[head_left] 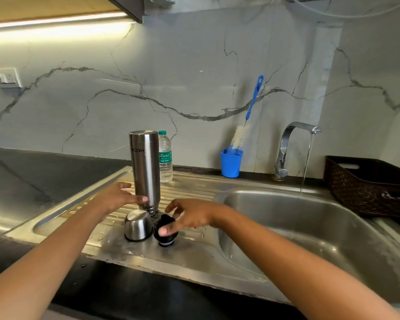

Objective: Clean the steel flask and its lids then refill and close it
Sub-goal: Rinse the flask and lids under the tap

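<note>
Left hand (121, 197) released, fingers straight, one fingertip against the lower wall of the steel flask (144, 167) at its 3 o'clock. Right hand (191, 215) loose as well, fingers spread, thumb laid over the black inner lid (168, 240) at its 8 o'clock; possibly touching it, hard to say from this angle, but not clasping it. Flask standing inverted on the ribbed drainboard (194, 190), mouth down, printed logo upside down. Steel cup lid (138, 225) at 6 o'clock from the flask, dome up, rim on the drainboard, with the black lid just beside it at its 3 o'clock. Plastic water bottle (165, 158) with a green cap just behind the flask, at 1 o'clock. Farther out at 3 o'clock, a blue cup (231, 163) holding a bottle brush (238, 136) with a blue handle, leaning toward the marble wall. Beyond it a chrome tap (286, 144), running a thin stream (307, 158) down into the sink basin (321, 239). Brown woven basket (356, 188) at far 3 o'clock, on the dark counter (21, 181).
</note>
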Motion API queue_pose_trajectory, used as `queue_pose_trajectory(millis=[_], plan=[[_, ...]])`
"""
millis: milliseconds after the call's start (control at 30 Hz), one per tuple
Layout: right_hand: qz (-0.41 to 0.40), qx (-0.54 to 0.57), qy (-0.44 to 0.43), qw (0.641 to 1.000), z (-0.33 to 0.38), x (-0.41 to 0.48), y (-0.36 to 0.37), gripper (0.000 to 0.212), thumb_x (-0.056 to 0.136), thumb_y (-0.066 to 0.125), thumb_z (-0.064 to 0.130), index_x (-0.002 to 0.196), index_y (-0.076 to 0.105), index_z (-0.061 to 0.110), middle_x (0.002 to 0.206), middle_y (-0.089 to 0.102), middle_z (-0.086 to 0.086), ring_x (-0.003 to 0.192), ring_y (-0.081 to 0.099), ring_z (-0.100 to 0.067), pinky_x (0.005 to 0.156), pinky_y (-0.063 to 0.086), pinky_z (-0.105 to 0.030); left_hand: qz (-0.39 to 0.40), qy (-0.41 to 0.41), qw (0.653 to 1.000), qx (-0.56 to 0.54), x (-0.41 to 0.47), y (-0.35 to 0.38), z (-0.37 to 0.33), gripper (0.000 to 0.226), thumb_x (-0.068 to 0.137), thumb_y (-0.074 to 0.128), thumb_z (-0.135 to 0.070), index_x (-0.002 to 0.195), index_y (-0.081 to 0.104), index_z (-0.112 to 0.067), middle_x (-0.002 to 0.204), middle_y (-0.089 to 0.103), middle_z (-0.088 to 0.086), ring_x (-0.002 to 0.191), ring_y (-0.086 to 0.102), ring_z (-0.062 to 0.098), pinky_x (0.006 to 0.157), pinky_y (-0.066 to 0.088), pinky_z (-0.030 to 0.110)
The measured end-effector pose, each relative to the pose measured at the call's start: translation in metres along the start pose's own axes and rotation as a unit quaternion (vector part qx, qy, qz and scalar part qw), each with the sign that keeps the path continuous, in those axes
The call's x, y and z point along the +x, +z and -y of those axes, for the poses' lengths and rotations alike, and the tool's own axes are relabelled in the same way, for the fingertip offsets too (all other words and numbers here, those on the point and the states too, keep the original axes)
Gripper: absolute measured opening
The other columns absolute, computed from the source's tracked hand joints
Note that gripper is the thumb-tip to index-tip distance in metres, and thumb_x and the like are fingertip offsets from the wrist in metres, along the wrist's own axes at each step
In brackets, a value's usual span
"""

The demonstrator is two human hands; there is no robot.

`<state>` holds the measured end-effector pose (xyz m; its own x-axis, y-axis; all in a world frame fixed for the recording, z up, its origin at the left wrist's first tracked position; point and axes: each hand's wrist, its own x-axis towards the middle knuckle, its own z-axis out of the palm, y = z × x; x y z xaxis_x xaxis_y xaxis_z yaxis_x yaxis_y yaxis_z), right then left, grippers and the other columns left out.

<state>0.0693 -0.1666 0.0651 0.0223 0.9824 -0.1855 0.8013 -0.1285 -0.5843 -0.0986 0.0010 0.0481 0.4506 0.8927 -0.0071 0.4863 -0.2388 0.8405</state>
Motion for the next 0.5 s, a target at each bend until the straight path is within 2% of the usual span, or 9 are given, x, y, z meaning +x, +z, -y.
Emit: queue_pose_trajectory(millis=[67, 133, 167, 200, 267, 333, 400, 500], plan=[[-0.047, -0.048, -0.009, 0.998, -0.004, -0.003, 0.019, 0.073, 0.074, 0.075, 0.047, 0.134, 0.044, 0.02, 0.133, 0.053, -0.004, 0.119, 0.05, -0.024, 0.096, 0.038, -0.034, -0.12, 0.068, 0.99, 0.015, -0.017, -0.003, -0.002, 0.054, 0.07, 0.082, -0.026, 0.118, 0.06, -0.012, 0.104, 0.068, 0.007, 0.102, 0.063, 0.025, 0.085, 0.045, 0.033], [-0.115, -0.049, -0.019, 0.992, -0.009, -0.003, 0.029, 0.066, 0.071, 0.078, 0.042, 0.127, 0.05, 0.022, 0.124, 0.059, -0.003, 0.112, 0.054, -0.022, 0.091, 0.043, -0.033, -0.264, 0.204, 0.942, 0.026, -0.046, 0.0, -0.008, 0.025, 0.078, 0.075, -0.016, 0.102, 0.067, -0.015, 0.086, 0.067, -0.001, 0.083, 0.063, 0.004, 0.068, 0.047, 0.017], [-0.132, -0.03, -0.015, 0.991, -0.012, -0.004, 0.029, 0.063, 0.07, 0.079, 0.039, 0.125, 0.052, 0.022, 0.121, 0.061, -0.003, 0.109, 0.055, -0.021, 0.088, 0.045, -0.032, -0.295, 0.264, 0.918, 0.028, -0.06, 0.004, -0.012, 0.018, 0.08, 0.073, -0.011, 0.097, 0.068, -0.015, 0.081, 0.065, -0.004, 0.077, 0.06, -0.003, 0.063, 0.044, 0.008], [-0.141, -0.007, -0.007, 0.99, -0.017, -0.007, 0.025, 0.061, 0.07, 0.079, 0.037, 0.123, 0.054, 0.022, 0.119, 0.061, -0.002, 0.108, 0.055, -0.02, 0.088, 0.045, -0.031, -0.294, 0.308, 0.905, 0.031, -0.072, 0.011, -0.018, 0.015, 0.08, 0.073, -0.008, 0.093, 0.069, -0.014, 0.078, 0.064, -0.007, 0.074, 0.058, -0.006, 0.061, 0.043, 0.004], [-0.152, 0.044, 0.004, 0.987, -0.029, -0.017, 0.01, 0.058, 0.071, 0.078, 0.032, 0.123, 0.055, 0.021, 0.118, 0.061, -0.003, 0.106, 0.056, -0.019, 0.089, 0.045, -0.029, -0.237, 0.359, 0.902, 0.036, -0.087, 0.03, -0.033, 0.014, 0.079, 0.072, -0.007, 0.09, 0.071, -0.013, 0.08, 0.065, -0.011, 0.075, 0.058, -0.006, 0.062, 0.044, 0.004], [-0.168, 0.114, 0.007, 0.979, -0.046, -0.032, -0.009, 0.054, 0.073, 0.077, 0.024, 0.122, 0.054, 0.018, 0.11, 0.061, -0.001, 0.102, 0.057, -0.018, 0.089, 0.048, -0.03, -0.161, 0.364, 0.917, 0.015, -0.088, 0.056, -0.051, 0.014, 0.079, 0.072, -0.007, 0.09, 0.071, -0.016, 0.081, 0.067, -0.011, 0.074, 0.06, -0.003, 0.062, 0.045, 0.005], [-0.198, 0.179, 0.017, 0.964, -0.07, -0.048, -0.029, 0.049, 0.075, 0.076, 0.016, 0.119, 0.055, 0.016, 0.097, 0.059, 0.003, 0.095, 0.058, -0.015, 0.085, 0.051, -0.031, -0.068, 0.322, 0.944, -0.033, -0.076, 0.088, -0.07, 0.018, 0.082, 0.07, -0.008, 0.091, 0.069, -0.022, 0.084, 0.068, -0.008, 0.072, 0.062, 0.001, 0.061, 0.046, 0.007], [-0.237, 0.285, 0.042, 0.928, -0.114, -0.072, -0.058, 0.041, 0.077, 0.073, 0.009, 0.113, 0.053, 0.014, 0.096, 0.059, -0.001, 0.088, 0.058, -0.013, 0.075, 0.052, -0.027, 0.099, 0.193, 0.971, -0.103, -0.051, 0.147, -0.095, 0.023, 0.089, 0.064, -0.013, 0.097, 0.061, -0.035, 0.098, 0.067, -0.006, 0.088, 0.062, 0.011, 0.065, 0.048, 0.022]])
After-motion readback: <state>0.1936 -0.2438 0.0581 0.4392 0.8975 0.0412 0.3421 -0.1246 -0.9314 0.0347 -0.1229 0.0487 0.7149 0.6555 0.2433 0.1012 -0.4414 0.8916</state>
